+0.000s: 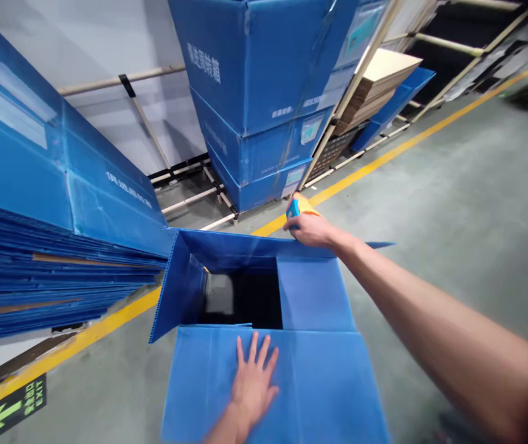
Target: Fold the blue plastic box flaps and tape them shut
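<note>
A blue corrugated-plastic box (321, 293) stands in front of me, its dark inside showing through a gap at the top. Its right flap lies folded inward, while the left flap (171, 290) stands out to the side. My left hand (253, 377) rests flat with spread fingers on the box's near blue panel (328, 382). At the far edge, my right hand (307, 227) is closed around a small blue-and-orange hand tool (294, 209). The tool is partly hidden by the fingers, and its exact kind is unclear.
Flattened blue boxes (60, 265) are piled at the left. Tall stacked blue boxes (245, 92) stand behind, beside a pipe rack (190, 201). Brown cardboard sheets (379, 77) sit farther right. A yellow floor line (374, 164) crosses the grey floor, with an exit sign (12, 410) at lower left.
</note>
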